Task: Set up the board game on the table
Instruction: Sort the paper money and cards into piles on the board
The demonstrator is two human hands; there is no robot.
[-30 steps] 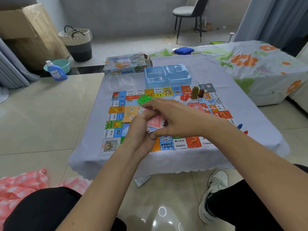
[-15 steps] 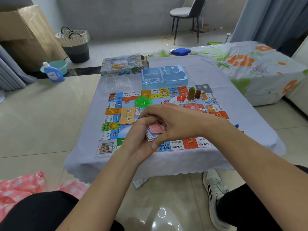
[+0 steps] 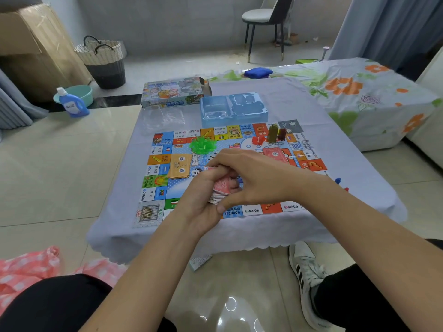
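Note:
The colourful game board lies flat on the low table with a pale blue cloth. Above its near half, my left hand grips a stack of red-backed cards from below. My right hand curls over the same stack, thumb at its near edge. On the board sit a pile of green pieces, an orange card deck, a red card deck, red houses and tall olive and dark red pieces.
A blue plastic insert tray, the game box and a clear bag lie at the table's far side. Small blue and red pawns stand right of the board. A flowered cloth covers furniture at right. A slip of paper lies on the floor.
Both hands have stayed together on the card stack, shifting slightly toward me over the board. The view has drifted a little.

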